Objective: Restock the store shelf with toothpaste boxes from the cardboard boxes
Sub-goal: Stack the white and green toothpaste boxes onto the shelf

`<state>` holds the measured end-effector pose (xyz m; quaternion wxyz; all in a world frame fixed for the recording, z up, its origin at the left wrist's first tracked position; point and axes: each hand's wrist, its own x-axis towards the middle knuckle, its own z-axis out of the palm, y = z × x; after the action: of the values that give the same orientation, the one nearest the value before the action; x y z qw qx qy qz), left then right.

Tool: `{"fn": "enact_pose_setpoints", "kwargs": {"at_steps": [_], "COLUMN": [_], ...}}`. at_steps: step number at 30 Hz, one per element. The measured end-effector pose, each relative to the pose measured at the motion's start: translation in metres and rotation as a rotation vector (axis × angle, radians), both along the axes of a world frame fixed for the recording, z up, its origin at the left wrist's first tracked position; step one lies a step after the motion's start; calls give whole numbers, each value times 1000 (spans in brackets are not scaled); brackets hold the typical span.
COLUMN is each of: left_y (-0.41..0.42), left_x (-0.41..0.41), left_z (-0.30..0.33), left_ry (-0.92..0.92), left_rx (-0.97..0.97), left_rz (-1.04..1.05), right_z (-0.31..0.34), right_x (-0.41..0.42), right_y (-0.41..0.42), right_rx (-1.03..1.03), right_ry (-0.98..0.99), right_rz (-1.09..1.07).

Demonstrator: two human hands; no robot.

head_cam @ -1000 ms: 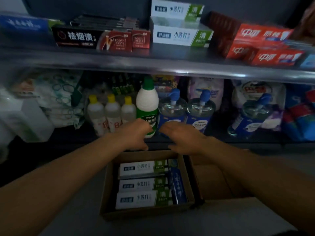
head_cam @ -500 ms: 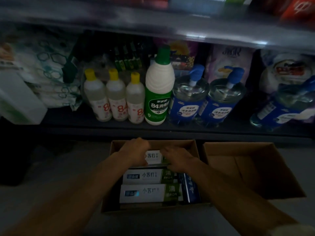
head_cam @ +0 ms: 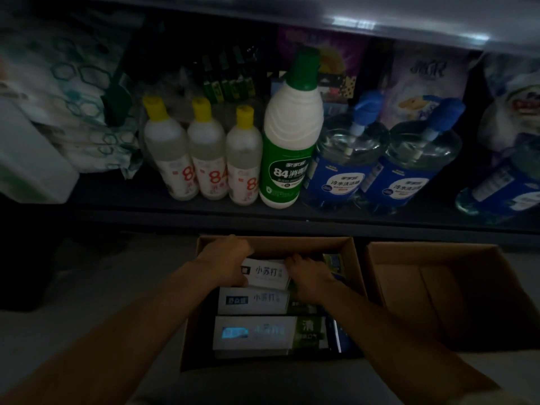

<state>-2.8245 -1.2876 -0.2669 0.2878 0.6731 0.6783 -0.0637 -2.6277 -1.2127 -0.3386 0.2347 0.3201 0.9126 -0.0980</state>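
Note:
An open cardboard box (head_cam: pixel 355 258) on the floor holds three white-and-green toothpaste boxes lying flat, plus a blue one on edge at its right side. Both hands are inside it at the far end. My left hand (head_cam: pixel 225 264) grips the left end of the farthest toothpaste box (head_cam: pixel 267 273). My right hand (head_cam: pixel 306 277) grips that box's right end. Below it lie the middle toothpaste box (head_cam: pixel 254 301) and the nearest toothpaste box (head_cam: pixel 254 331).
A second cardboard box (head_cam: pixel 438 290) stands open to the right, showing only its bare bottom. Behind both runs the low shelf edge (head_cam: pixel 263 220), carrying three yellow-capped bottles (head_cam: pixel 204 159), a green-capped bottle (head_cam: pixel 289 147) and blue pump bottles (head_cam: pixel 380 165).
The view tipped down from the upper shelf to the floor boxes. Both hands dropped from shelf height into the carton and closed on the ends of the farthest toothpaste box.

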Motion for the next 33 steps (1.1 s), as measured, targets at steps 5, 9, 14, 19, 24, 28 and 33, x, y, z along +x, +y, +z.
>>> {"fn": "enact_pose_setpoints", "kwargs": {"at_steps": [5,9,14,19,24,28,33], "left_y": [-7,-12,-18,-20,-19,-14,-10], "left_x": [-13,-18,-11,9,24,38,54], "left_z": [20,58,121,205,282,330,373], "left_ry": [31,26,67,140,143,40,-72], "left_rx": [-6,40,155,248,337,360,365], "left_rz": [-2,5,-10,-5,-59,-49,9], "right_z": [21,69,148,229,310,359,402], "right_x": [-3,0,19,48,77,99,118], "right_y": [2,1,-1,-5,-12,-12,-7], "right_rx": [4,24,138,308,552,707,881], "right_ry": [73,114,208,262,270,294,362], "right_rz": [31,79,116,148,179,186,205]}}
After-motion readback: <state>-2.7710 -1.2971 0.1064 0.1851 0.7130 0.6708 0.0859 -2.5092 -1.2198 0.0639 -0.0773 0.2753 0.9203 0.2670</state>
